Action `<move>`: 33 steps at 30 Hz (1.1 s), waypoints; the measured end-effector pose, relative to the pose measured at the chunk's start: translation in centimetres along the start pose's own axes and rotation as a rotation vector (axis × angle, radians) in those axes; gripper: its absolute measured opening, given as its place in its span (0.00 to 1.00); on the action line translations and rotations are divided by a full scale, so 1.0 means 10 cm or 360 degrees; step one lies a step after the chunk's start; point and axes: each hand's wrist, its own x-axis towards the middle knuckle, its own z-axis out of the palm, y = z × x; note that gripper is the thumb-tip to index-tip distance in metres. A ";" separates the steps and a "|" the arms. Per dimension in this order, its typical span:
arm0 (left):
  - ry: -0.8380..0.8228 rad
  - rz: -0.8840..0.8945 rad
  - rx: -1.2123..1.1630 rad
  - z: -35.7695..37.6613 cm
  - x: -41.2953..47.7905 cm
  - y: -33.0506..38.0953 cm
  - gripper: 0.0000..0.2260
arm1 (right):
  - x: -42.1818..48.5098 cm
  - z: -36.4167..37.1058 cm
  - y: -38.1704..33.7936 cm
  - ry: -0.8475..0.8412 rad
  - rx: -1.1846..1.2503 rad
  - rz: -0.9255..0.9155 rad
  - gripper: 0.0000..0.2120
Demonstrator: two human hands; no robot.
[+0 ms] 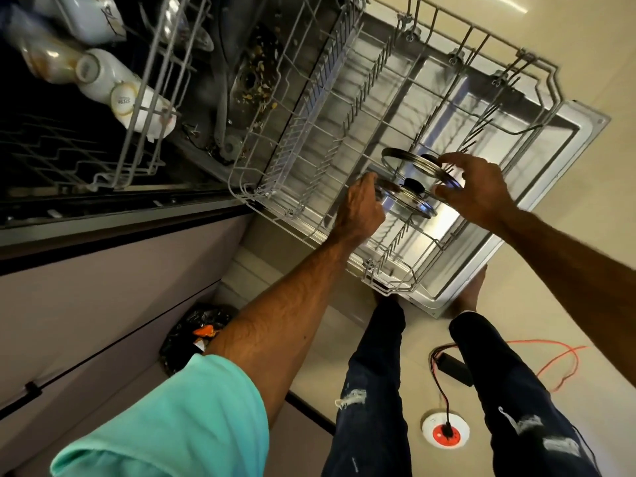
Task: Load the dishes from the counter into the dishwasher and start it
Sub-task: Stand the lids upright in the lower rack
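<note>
The dishwasher's lower rack [309, 108] is pulled out over the open door [537, 215]. Two glass pot lids with black knobs stand on edge among its tines. My left hand [361, 211] grips the rim of the nearer lid [409, 201]. My right hand [478, 187] holds the rim of the farther lid [413, 160], fingers curled over its edge. The upper rack [158, 80] at the top left carries several white cups [103, 74] lying on their sides.
Food scraps lie on the tub floor [254, 80] around the spray arm. A black rubbish bag [192, 332] sits by the cabinet at the lower left. On the floor lie a red wire [557, 359], a black box [454, 366] and a round white and orange device [445, 432].
</note>
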 end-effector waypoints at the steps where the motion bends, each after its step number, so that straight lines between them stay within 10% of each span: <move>1: 0.0008 -0.0006 0.0006 -0.08 -0.04 0.03 0.20 | -0.12 0.00 -0.08 0.0117 0.0054 -0.0007 0.22; 6: 0.0043 -0.0016 -0.0015 -0.59 -0.38 0.29 0.16 | -0.89 0.01 -0.49 0.0401 0.0108 -0.0267 0.17; 17: -0.0006 -0.0137 -0.0174 -1.76 -2.04 1.17 0.12 | -2.34 -0.26 -1.58 -0.0094 0.0158 0.0005 0.15; 33: 0.0977 -0.1117 -0.0849 -2.39 -5.22 0.57 0.11 | -4.08 0.19 -3.55 -0.0845 -0.0374 -0.0854 0.10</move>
